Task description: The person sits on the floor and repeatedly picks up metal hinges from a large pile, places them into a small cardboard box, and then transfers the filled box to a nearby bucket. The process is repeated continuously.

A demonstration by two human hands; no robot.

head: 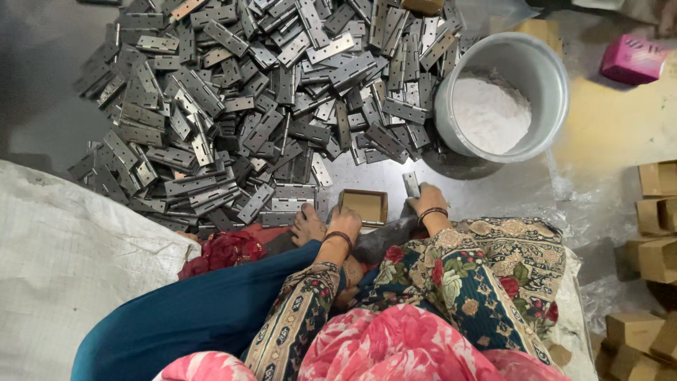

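While the view is being taken from above, a pink floral garment [395,346] is being seen nearest, with patterned sleeves and blue trousers [190,310] stretched out to the left of it. Just beyond the knees, a small open cardboard box [364,206] is being steadied by the left hand [344,224], whose fingers are being curled over the box's near edge in a light grasp. A dark bangle is being worn on each wrist. To the right of the box, a single metal hinge [411,184] is being pinched upright by the right hand [425,200], the fingers being closed around its lower end. The box is being kept on the floor between the two hands, just in front of the knees. A bare foot [307,226] is being rested just to the left of the box, beside a red cloth [226,250]. A white woven sack [63,261] is being spread at the far left. Beyond the hands, a large heap of grey metal hinges [261,106] is being piled across the floor. At the heap's right edge, a round metal pot [546,85] holding white powder [490,113] is being stood. More folded cardboard boxes [652,233] are being stacked at the right, and a pink box [632,60] is being left at the far right corner.
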